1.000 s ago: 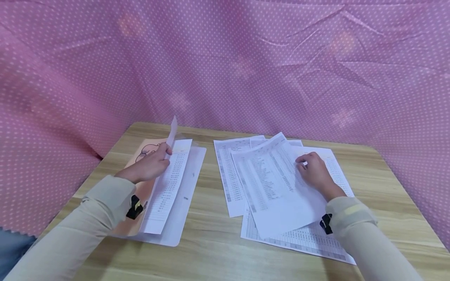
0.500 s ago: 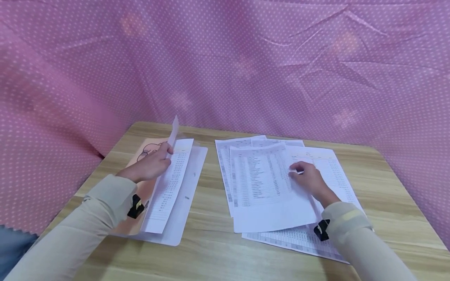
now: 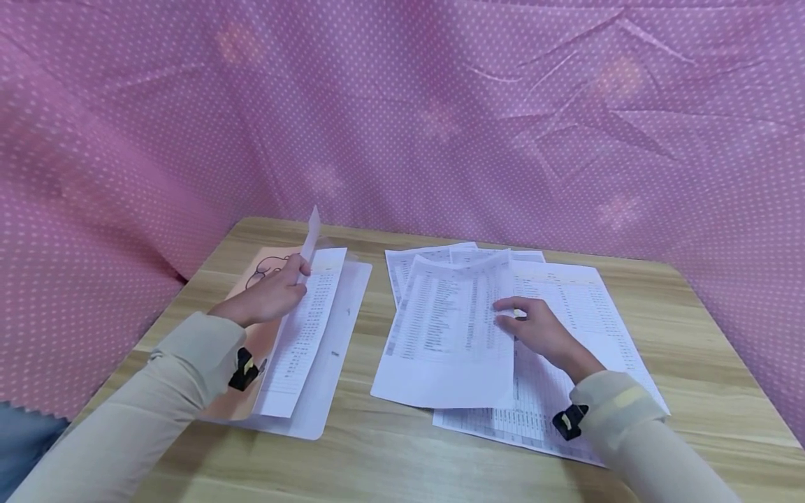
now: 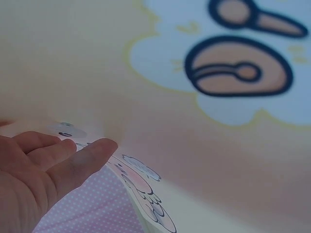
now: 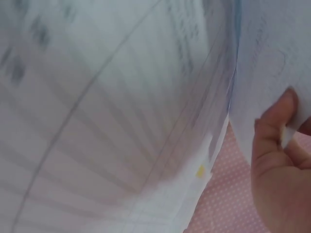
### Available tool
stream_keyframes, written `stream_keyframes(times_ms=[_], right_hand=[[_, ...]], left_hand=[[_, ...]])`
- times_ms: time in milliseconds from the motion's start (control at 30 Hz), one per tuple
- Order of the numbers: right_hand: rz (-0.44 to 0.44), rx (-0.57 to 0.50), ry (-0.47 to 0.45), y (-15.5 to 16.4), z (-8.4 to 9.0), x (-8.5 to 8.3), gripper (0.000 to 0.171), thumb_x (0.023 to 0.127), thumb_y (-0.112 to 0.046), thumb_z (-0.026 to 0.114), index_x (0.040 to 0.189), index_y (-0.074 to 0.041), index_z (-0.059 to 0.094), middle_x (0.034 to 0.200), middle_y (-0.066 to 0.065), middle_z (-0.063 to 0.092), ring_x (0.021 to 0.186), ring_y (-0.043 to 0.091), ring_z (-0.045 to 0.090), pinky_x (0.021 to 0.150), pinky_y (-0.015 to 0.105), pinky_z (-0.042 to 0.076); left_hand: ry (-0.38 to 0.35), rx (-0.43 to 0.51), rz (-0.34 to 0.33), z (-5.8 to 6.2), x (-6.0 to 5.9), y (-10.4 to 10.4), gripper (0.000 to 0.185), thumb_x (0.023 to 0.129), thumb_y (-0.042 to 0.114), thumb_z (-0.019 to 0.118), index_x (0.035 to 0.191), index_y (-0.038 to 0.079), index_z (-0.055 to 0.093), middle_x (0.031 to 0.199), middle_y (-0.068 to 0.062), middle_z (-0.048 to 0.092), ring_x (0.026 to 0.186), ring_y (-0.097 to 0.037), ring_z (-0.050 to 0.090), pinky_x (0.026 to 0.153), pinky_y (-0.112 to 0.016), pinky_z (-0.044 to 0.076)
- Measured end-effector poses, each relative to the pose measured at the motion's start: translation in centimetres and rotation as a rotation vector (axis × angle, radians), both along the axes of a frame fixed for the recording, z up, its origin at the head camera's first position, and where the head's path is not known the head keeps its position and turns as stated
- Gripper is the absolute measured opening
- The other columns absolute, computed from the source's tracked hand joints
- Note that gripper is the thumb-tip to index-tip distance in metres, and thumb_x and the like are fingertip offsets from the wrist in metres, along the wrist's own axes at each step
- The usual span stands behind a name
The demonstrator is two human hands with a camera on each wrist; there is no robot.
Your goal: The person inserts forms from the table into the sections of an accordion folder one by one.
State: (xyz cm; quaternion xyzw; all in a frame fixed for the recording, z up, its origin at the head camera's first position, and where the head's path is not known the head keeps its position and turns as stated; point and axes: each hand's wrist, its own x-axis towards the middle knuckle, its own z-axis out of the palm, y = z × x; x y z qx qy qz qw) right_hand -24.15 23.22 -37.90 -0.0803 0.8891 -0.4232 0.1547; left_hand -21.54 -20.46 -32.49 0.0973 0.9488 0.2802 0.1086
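Observation:
My left hand (image 3: 277, 290) holds up the clear front flap (image 3: 311, 234) of an open folder (image 3: 317, 391) at the table's left. A printed sheet (image 3: 302, 335) lies inside it, over a peach cartoon cover (image 3: 251, 276). The left wrist view is filled by that peach cartoon cover (image 4: 218, 73), with my fingers (image 4: 63, 160) below it. My right hand (image 3: 531, 325) pinches the right edge of a printed sheet (image 3: 446, 335) and holds it lifted over the spread of papers (image 3: 585, 307). In the right wrist view, my thumb (image 5: 272, 126) presses on the blurred sheet (image 5: 121, 111).
A wooden table (image 3: 390, 461) carries everything, with bare wood along its front edge and right side. Pink dotted cloth (image 3: 402, 105) hangs close behind and on both sides. Several printed sheets (image 3: 534, 426) lie overlapped at centre right.
My right hand has carried the top sheet to the left, off the pile and toward the folder, turning it. The left hand and the raised flap have stayed still.

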Motion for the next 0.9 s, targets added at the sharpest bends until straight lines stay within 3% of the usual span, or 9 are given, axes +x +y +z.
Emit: stream_keyframes(times_ms=[300, 567, 900], right_hand=[[-0.063, -0.168, 0.141, -0.8, 0.7, 0.9, 0.039, 0.093, -0.026, 0.058, 0.13, -0.014, 0.054, 0.144, 0.006, 0.042, 0.115, 0.027, 0.057, 0.09, 0.041, 0.048], [-0.077, -0.28, 0.129, -1.7, 1.1, 1.6, 0.042, 0.091, -0.034, 0.061, 0.128, -0.015, 0.055, 0.137, 0.003, 0.048, 0.107, 0.02, 0.061, 0.083, 0.028, 0.05], [-0.02, -0.324, 0.073, -2.8, 0.5, 2.0, 0.046, 0.089, -0.038, 0.062, 0.128, -0.014, 0.056, 0.14, 0.004, 0.045, 0.112, 0.024, 0.056, 0.092, 0.036, 0.047]], left_hand=[[0.006, 0.003, 0.004, -0.1, 0.1, -0.1, 0.028, 0.094, 0.013, 0.031, 0.12, 0.004, 0.028, 0.091, -0.016, 0.055, 0.075, -0.026, 0.04, 0.063, -0.034, 0.029], [-0.002, 0.004, 0.008, -0.1, 0.1, -0.2, 0.028, 0.094, 0.014, 0.029, 0.12, 0.005, 0.027, 0.1, -0.018, 0.054, 0.08, -0.027, 0.045, 0.067, -0.033, 0.031], [0.003, -0.005, 0.022, 0.2, 0.2, 0.0, 0.028, 0.095, 0.015, 0.031, 0.121, 0.006, 0.028, 0.107, -0.02, 0.054, 0.084, -0.028, 0.046, 0.068, -0.033, 0.032]])
